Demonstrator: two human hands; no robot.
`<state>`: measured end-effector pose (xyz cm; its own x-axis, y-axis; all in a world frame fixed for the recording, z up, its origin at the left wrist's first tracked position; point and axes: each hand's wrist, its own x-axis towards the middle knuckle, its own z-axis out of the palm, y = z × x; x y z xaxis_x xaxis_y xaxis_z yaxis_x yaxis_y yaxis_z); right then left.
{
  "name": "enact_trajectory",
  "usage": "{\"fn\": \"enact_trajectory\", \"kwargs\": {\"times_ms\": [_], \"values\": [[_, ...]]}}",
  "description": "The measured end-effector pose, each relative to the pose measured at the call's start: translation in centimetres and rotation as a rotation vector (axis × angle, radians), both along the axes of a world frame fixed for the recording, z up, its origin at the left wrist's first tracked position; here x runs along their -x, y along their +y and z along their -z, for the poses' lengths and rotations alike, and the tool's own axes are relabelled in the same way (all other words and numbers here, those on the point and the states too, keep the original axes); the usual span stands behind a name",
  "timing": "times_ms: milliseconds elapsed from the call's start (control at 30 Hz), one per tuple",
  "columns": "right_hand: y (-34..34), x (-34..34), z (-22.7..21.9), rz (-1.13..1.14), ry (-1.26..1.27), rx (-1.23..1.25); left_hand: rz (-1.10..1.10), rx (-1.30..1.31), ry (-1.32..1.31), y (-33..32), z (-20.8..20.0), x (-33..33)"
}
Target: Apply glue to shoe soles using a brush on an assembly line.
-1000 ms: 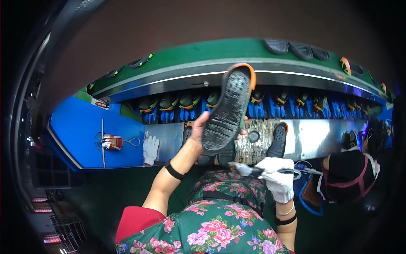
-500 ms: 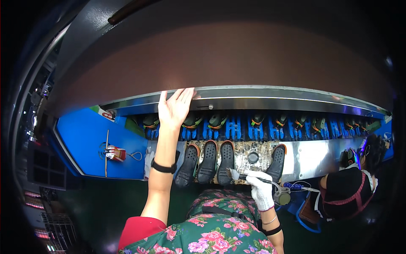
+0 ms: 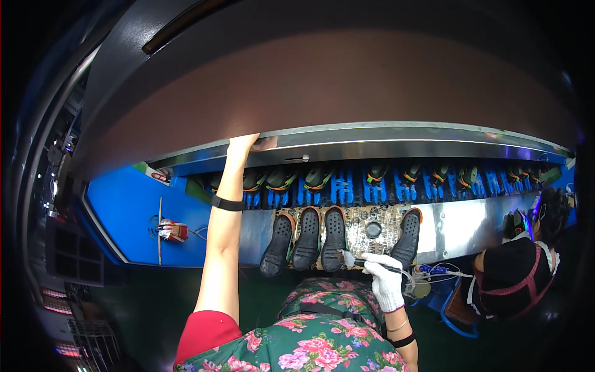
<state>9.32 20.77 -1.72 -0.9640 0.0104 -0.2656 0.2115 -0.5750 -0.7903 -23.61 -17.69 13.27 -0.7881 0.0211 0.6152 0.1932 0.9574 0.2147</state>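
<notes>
Beside soles point(image 3: 333, 235), right fingers point(image 3: 376, 266) gripping brush point(image 3: 348, 258), left hand point(image 3: 245, 142) partly hidden, grip unclear, red packet point(image 3: 175, 232) illegible

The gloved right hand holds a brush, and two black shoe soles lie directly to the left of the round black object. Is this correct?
Not quite: three black shoe soles, not two, lie to the left of the round black object, as the head view shows. The gloved right hand does hold a brush.

Left hand point(image 3: 243, 142) outstretched, hard to make out; right hand point(image 3: 385, 279) curled.
</notes>
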Motion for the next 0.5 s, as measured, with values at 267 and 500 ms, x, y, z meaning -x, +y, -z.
{"fn": "enact_trajectory", "kwargs": {"times_ms": [267,500], "values": [[0.1,-0.8,0.7,0.055,0.011,-0.01,-0.028,0.21,-0.218,1.6,-1.5,1.4],[0.4,-1.1,1.7,0.08,-0.006,-0.015,-0.028,0.228,-0.248,2.4,-2.1,0.7]]}}
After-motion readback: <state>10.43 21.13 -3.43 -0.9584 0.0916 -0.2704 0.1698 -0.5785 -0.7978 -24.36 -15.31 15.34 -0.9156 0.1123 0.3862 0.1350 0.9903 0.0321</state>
